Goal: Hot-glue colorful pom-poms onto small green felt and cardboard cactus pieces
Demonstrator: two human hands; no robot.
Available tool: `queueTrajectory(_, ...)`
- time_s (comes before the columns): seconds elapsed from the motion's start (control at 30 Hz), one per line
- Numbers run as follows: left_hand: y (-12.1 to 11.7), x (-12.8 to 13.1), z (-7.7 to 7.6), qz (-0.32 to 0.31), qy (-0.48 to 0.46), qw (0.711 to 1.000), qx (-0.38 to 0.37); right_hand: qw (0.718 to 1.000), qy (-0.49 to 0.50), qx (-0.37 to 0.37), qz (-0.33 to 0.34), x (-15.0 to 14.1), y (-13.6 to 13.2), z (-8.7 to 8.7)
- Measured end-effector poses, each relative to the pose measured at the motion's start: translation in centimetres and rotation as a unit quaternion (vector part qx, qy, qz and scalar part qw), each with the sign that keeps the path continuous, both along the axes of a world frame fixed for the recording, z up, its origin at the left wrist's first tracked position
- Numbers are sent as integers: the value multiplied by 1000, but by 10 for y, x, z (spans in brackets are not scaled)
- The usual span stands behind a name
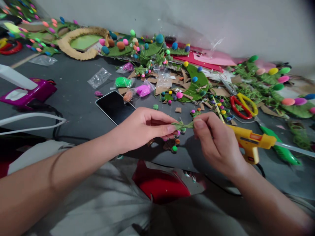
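Observation:
Above the front of the dark table, my left hand (145, 127) pinches one end of a thin green strip (183, 125), which looks like yarn or felt. Thumb and finger of my right hand (213, 137) are closed on the strip's other end, so it stretches between both hands. Just below the strip sits a small cluster of colored balls (174, 148), partly hidden by my left hand. A yellow hot glue gun (253, 141) lies beside my right hand, its nozzle end hidden behind it. Past my left wrist rests a smartphone (115, 106) with a dark screen.
Red and yellow scissors (242, 105) and a green-handled tool (280, 147) lie at the right. Bags of clay-like material (144, 90), cardboard scraps and green felt crescents (199, 82) with balls cover the back. At the left are a purple device (29, 93) and a tan ring (73, 54).

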State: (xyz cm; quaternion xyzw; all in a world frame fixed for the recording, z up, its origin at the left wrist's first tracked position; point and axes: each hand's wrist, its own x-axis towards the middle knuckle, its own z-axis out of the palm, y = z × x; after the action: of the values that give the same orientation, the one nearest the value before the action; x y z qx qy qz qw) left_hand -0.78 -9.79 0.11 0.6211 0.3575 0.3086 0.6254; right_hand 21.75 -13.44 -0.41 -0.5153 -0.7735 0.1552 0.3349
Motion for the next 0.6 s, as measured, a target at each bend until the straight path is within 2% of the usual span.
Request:
queueTrajectory(0.1, 1, -2, -1, -2, 4, 1000, 6, 999, 24, -23, -9, 3, 2, 3)
queueTrajectory(0.33, 2, -4, -4, -1, 2, 1000, 22, 995, 52, -39, 77, 6, 6, 4)
queueTrajectory(0.5, 6, -10, -5, -20, 0, 998, 60, 988, 73, -122, 63, 7, 3, 6)
queueTrajectory(0.6, 11, -18, -5, -57, 30, 994, 89, 993, 64, -89, 39, 5, 1, 7)
